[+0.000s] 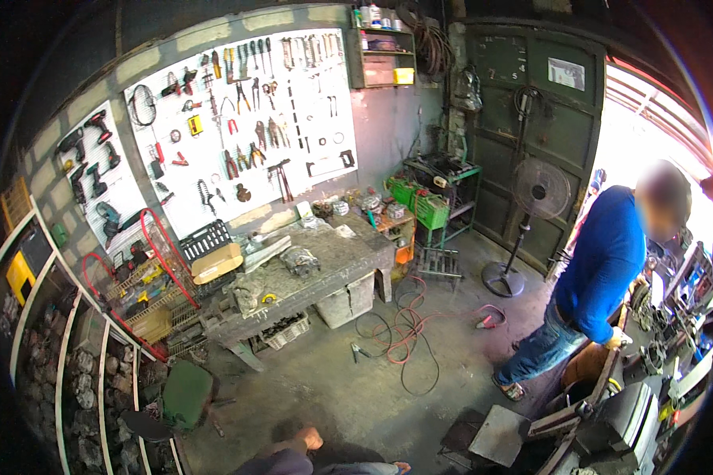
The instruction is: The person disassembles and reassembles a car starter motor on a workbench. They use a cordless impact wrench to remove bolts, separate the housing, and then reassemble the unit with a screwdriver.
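Note:
My left hand [310, 438] shows low in the head view, at the end of a grey-purple sleeve, above the concrete floor [293, 396]. It is small and blurred; its fingers cannot be made out, and no object shows in it. Beside it, grey-blue cloth [360, 469] with a bit of skin at its end lies along the lower edge, seemingly my leg and foot. My right hand is not visible. Nearest to my left hand, off to the left, is a green chair [188, 394].
A workbench [333, 257] stands below a pegboard [238, 119] of tools. Red and black cables [408, 328] tangle on the floor near a pedestal fan [523, 214]. At right, a person in blue [602, 261] leans over a cluttered bench [610, 372]. A rack [63, 372] lines the left.

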Demonstrator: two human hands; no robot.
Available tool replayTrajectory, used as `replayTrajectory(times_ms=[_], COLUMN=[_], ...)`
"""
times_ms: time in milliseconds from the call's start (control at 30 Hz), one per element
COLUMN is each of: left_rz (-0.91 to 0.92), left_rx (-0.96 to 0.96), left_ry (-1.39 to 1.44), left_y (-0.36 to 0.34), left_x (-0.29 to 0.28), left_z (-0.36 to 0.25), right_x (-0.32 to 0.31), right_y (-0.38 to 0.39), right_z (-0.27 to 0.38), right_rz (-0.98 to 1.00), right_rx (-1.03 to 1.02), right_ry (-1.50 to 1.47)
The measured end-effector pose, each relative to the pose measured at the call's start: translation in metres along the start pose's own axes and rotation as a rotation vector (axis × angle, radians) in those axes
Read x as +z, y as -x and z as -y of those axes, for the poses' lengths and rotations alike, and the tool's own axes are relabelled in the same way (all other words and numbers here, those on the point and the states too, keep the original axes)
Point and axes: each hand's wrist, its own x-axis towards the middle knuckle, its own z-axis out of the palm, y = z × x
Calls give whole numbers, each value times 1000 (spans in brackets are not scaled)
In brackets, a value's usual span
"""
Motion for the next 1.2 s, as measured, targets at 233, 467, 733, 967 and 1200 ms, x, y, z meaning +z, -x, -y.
replayTrajectory(times_ms=[233, 467, 733, 967, 1200], left_rz=[168, -92, -261, -140, 133], left_rx=[98, 360, 95, 22, 7], left_ry=[209, 616, 581, 578, 919], left_y=[-9, -77, -146, -131, -127], left_x=[3, -51, -107, -116, -114], left_z=[-7, -61, -1, 49, 74], right_x=[58, 100, 102, 101, 90], right_y=[-48, -101, -112, -83, -44], right_z=[39, 39, -10, -60, -149], right_rz=[178, 194, 139, 20, 36], right_rx=[-46, 54, 262, 435, 760], right_ry=[27, 46, 42, -25, 231])
